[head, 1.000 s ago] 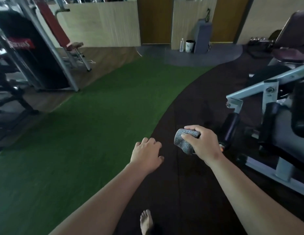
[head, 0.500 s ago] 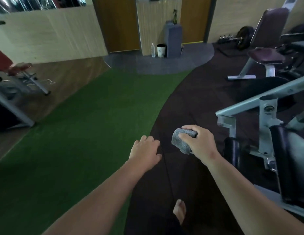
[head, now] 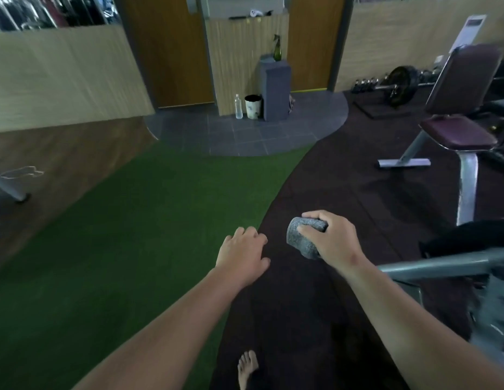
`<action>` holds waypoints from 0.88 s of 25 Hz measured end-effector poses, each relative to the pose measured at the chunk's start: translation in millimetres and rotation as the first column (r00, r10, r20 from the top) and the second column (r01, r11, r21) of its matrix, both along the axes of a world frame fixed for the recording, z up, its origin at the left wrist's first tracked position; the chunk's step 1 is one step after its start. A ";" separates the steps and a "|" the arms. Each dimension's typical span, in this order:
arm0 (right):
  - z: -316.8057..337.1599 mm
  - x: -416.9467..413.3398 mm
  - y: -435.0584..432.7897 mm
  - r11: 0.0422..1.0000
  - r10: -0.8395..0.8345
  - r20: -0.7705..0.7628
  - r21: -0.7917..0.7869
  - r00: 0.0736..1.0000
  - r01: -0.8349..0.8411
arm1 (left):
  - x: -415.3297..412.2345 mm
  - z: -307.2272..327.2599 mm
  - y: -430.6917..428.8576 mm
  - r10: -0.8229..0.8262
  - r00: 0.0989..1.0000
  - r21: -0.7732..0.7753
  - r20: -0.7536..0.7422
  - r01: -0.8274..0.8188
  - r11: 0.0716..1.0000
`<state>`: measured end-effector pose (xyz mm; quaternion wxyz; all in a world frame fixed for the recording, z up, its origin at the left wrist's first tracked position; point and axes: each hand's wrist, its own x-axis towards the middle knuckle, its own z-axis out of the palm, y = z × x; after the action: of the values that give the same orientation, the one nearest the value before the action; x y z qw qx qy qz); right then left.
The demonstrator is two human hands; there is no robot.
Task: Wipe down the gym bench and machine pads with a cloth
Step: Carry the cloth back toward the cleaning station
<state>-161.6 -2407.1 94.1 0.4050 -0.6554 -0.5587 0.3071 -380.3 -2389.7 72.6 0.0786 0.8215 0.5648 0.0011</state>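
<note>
- Right hand (head: 333, 239) at centre right of the frame; fingers and thumb curled round a rolled grey cloth (head: 300, 240); cloth held in the air above the dark rubber floor (head: 343, 187), its rounded end jutting out to the left of the hand.
- Left hand (head: 242, 256) at the centre of the frame, just left of the cloth and apart from it; palm down, fingers loosely bent and close together, holding nothing.
- Gym bench (head: 459, 133) at the right of the frame, well apart from both hands; dark maroon seat pad on a grey metal frame; back pad (head: 464, 77) tilted up behind it toward the upper right.
- Grey machine bar (head: 442, 266) at lower right, running from beside the right wrist to the right edge; black shape above it and pale parts below it, too blurred to tell apart.
- Green turf (head: 132, 235) across the left and centre; curved border with the dark rubber floor passing under the left hand.
- Bare foot (head: 246, 367) at the bottom edge, centre, on the dark floor.
- Grey pedestal (head: 274, 91) at upper centre on grey tiles; green spray bottle (head: 277, 49) upright on top; white bin (head: 252, 106) and clear water bottle (head: 238, 106) just beside it on the left.
- Barbell (head: 401, 85) with a black plate at upper right, near the wall, left of the back pad.
</note>
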 end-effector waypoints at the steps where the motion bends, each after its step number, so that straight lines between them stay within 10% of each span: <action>1: -0.3 4.9 36.9 1.000 -0.031 0.000 -0.003 1.000 0.031 | 5.5 0.5 42.3 -0.021 1.000 -0.005 0.004 0.021 1.000; 22: 11.4 256.9 728.6 0.988 -0.150 0.068 -0.010 0.986 0.152 | 266.8 12.2 759.4 -0.141 0.990 0.011 0.005 0.141 0.990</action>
<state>95.3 -1678.5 105.5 0.4031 -0.7088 -0.5183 0.2577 -113.5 -1630.3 84.9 0.0756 0.8596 0.5053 0.0010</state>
